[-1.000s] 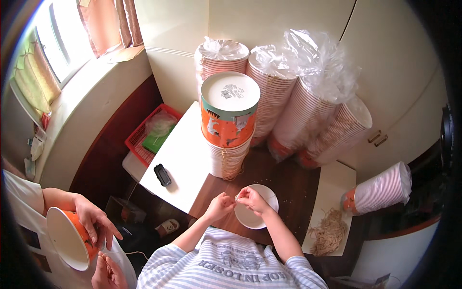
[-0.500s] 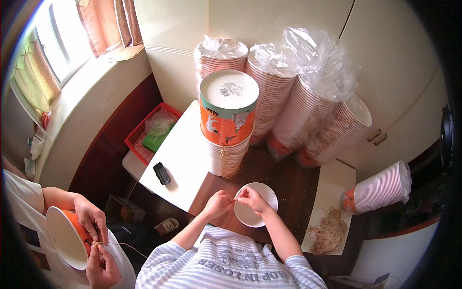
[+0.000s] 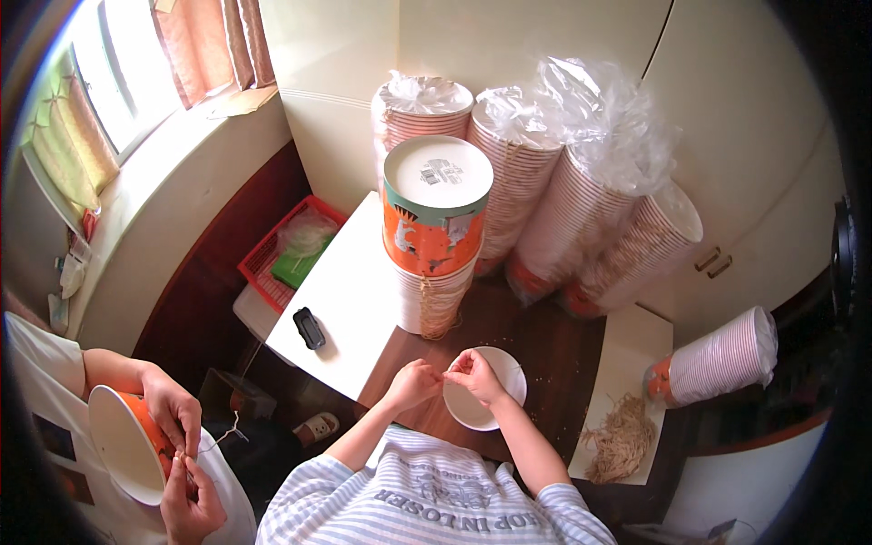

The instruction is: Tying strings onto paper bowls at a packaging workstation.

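My left hand (image 3: 416,383) and my right hand (image 3: 478,378) meet fingertip to fingertip in front of my chest. Both are closed in a pinch; whatever is between the fingers is too small to make out. Beneath my right hand stands a round white tub (image 3: 486,420) on the dark brown tabletop. My right hand covers part of its rim. Just beyond my hands rises a stack of paper buckets (image 3: 427,304), topped by an upside-down orange and green bucket (image 3: 434,238) with a white base. Strands of thin cord hang down the stack's near side.
Tall stacks of plastic-wrapped buckets (image 3: 581,200) line the back. Another wrapped stack (image 3: 718,359) leans at the right, near a bundle of straw-coloured cord (image 3: 622,440). A black case (image 3: 309,329) lies on the white tabletop. At left, a co-worker's hands (image 3: 186,454) hold cord against an orange bucket (image 3: 127,450).
My hands keep almost the same pinch over the tub's edge. The co-worker's cord, earlier trailing down to the right, now bends up short. The whole view has shifted slightly.
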A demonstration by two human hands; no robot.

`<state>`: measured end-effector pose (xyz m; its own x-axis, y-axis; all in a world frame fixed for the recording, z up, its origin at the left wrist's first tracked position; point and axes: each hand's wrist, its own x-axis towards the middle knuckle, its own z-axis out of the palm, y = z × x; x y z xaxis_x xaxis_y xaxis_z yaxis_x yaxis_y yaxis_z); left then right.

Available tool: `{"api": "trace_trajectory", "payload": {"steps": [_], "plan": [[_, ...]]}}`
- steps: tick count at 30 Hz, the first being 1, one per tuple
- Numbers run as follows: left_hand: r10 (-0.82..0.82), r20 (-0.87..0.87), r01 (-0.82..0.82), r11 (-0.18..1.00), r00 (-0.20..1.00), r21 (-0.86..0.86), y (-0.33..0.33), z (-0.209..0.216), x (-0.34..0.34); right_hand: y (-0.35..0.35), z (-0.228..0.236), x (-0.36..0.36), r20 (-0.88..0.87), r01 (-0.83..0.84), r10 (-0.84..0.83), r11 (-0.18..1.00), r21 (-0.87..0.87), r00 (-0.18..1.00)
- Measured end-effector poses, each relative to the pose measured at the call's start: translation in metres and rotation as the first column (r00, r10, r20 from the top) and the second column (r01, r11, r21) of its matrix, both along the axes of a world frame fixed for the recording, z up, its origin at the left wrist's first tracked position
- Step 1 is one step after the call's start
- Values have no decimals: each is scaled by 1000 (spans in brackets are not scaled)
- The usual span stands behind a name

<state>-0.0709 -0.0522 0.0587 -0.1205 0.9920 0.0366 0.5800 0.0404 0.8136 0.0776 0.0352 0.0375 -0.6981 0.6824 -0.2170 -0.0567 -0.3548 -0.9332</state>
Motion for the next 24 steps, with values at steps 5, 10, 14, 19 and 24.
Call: {"api": "trace_trajectory", "payload": {"steps": [5,10,14,19,24], "plan": [[72,-100,-67,996,992,50,-1,-5,-2,-2,-1,-2,2,21,-21,1000,18,1000],[157,-121,-140,980,980,139,4,-21,2,-3,-1,-2,1,-14,14,997,75,1000],[207,4,-207,975,978,82,9,-27,6,-2,-3,0,11,-55,54,990,131,998],[172,226,-187,981,959,44,8,-36,8,1,-5,1,-35,-95,98,991,90,995],[136,394,-131,991,909,-40,3,-34,7,5,-9,4,-60,-133,137,988,75,989]]}}
